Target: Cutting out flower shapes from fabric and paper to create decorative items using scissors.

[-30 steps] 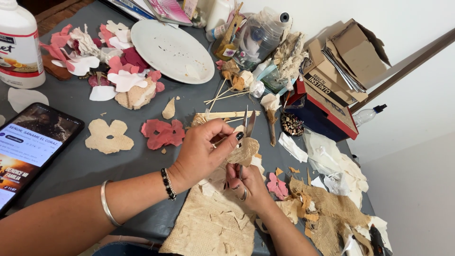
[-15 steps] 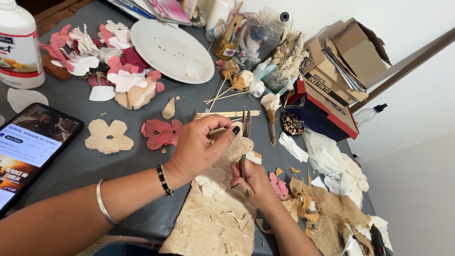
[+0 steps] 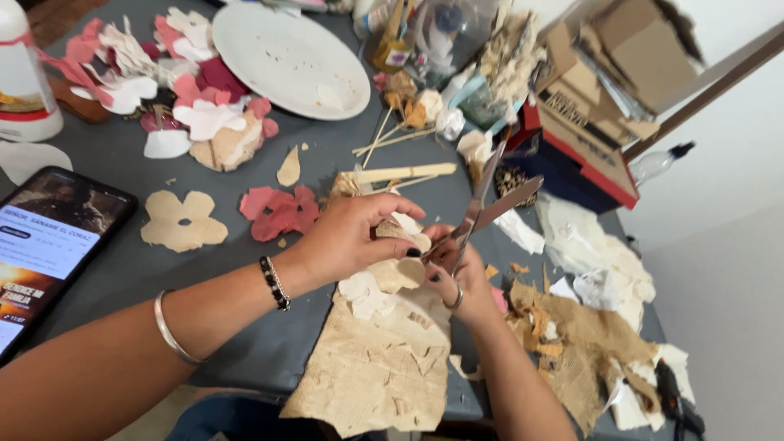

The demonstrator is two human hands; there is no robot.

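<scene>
My left hand [image 3: 349, 237] pinches a small tan piece of handmade paper [image 3: 402, 234] above the grey table [image 3: 122, 269]. My right hand [image 3: 457, 273] grips a pair of metal scissors [image 3: 488, 204] by the handles, blades parted and pointing up and to the right, next to that paper piece. Under both hands lies a large rough tan paper sheet [image 3: 376, 359] with cut-out holes, hanging over the table's near edge. A few pale cut pieces [image 3: 365, 291] rest on it.
A tan flower cut-out [image 3: 183, 220] and a red one [image 3: 281, 211] lie left of my hands. Further back are a white plate [image 3: 287, 59], a heap of pink and white paper petals [image 3: 175, 90], a white bottle [image 3: 23, 82], wooden sticks [image 3: 404, 171]. A phone [image 3: 45, 245] lies left; cardboard boxes [image 3: 596, 90] and paper scraps [image 3: 572, 335] right.
The scissors' blades have opened and swung up to the right. My left hand has turned the small tan piece between its fingers. The camera has moved closer.
</scene>
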